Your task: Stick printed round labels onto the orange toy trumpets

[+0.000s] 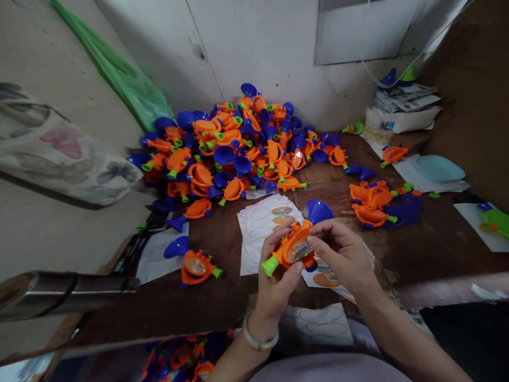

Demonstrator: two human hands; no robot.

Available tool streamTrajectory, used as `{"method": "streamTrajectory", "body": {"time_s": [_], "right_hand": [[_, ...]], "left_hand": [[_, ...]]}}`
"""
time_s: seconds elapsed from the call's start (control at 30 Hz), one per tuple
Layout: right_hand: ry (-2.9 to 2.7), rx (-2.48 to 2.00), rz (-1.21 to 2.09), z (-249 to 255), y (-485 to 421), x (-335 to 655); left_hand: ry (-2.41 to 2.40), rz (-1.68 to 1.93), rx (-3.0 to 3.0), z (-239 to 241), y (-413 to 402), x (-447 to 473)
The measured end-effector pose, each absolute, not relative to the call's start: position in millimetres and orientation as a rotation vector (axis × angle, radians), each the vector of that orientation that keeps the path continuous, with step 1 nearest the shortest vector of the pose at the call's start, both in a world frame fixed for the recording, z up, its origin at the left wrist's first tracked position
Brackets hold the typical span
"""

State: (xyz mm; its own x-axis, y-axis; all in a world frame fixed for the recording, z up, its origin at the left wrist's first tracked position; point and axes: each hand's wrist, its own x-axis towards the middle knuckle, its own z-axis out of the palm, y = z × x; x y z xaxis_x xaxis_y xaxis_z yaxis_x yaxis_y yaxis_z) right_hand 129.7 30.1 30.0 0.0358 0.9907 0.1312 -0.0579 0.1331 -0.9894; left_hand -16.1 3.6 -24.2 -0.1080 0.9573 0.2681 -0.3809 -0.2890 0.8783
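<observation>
An orange plastic toy horn is grasped between both hands, held over the tabletop. Its long axis lies diagonally: relative to the horn's body, the green mouthpiece is pointed down-left, nearer the left hand, and the blue bell up-right, nearer the right hand. Beyond the horn, a sticker sheet is laid, then a heap of similar horns.

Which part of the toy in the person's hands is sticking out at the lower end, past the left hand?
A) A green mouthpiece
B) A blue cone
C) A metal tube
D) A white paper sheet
A. The green mouthpiece sticks out of the orange toy horn past the left hand, while the blue cone points the opposite way.
</observation>
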Motion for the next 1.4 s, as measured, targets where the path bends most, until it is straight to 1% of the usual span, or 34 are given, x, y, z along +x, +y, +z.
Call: {"method": "streamTrajectory", "body": {"time_s": [0.37,0.9,1.0,1.1,1.2,1.27,1.33,1.4], "right_hand": [[-1.261,-1.102,1.057,28.2,29.3,130.0],[-1.478,-1.135,0.739,28.5,31.2,125.8],[-1.601,-1.140,0.615,26.4,28.9,125.9],[-1.727,-1.145,0.381,19.1,28.5,126.1],[-1.671,-1.167,0.088,7.0,38.0,133.6],[-1.596,-1.220,-0.026,-2.0,49.5,145.5],[-1.594,-1.292,0.023,-10.3,60.2,160.9],[-1.676,-1.370,0.276,-16.8,65.7,175.5]], "left_hand": [[0.901,1.635,1.091,-28.2,3.0,-14.4],[0.889,1.689,1.014,-27.1,-0.5,-9.9],[0.924,1.698,1.057,-30.9,-0.6,-12.9],[0.988,1.707,1.084,-34.7,-0.9,-14.8],[0.984,1.705,1.099,-32.1,-2.9,-16.7],[0.954,1.721,1.165,-26.3,-4.5,-23.9],[1.024,1.793,1.304,-20.2,-4.8,-41.1],[1.254,1.875,1.515,-18.3,-3.6,-69.4]]}}
